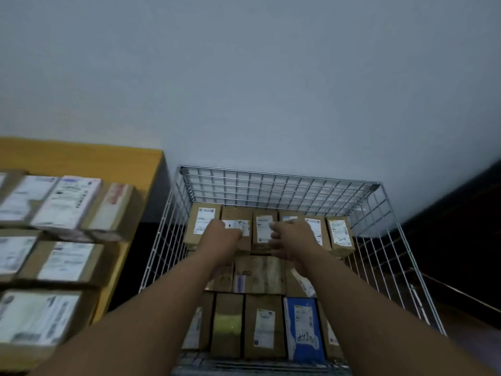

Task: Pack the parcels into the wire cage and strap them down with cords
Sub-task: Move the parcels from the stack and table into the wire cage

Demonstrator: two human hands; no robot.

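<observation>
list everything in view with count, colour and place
wire cage: one, silver wire, centre, against the wall
far-row parcels: about six, brown with white labels, along the cage's back side
middle parcels: a few, brown, lower down behind the arms, partly hidden
near-row parcels: about four, brown, at the cage's near side
blue parcel: one, blue with a white label, in the near row, towards the right
table parcels: several, brown with white labels, blurred, on the table
table: one, yellow, left of the cage
wall: one, grey, behind everything
left hand: one, on the far row, fingers curled, grip unclear
right hand: one, on the far row, grip unclear
</observation>
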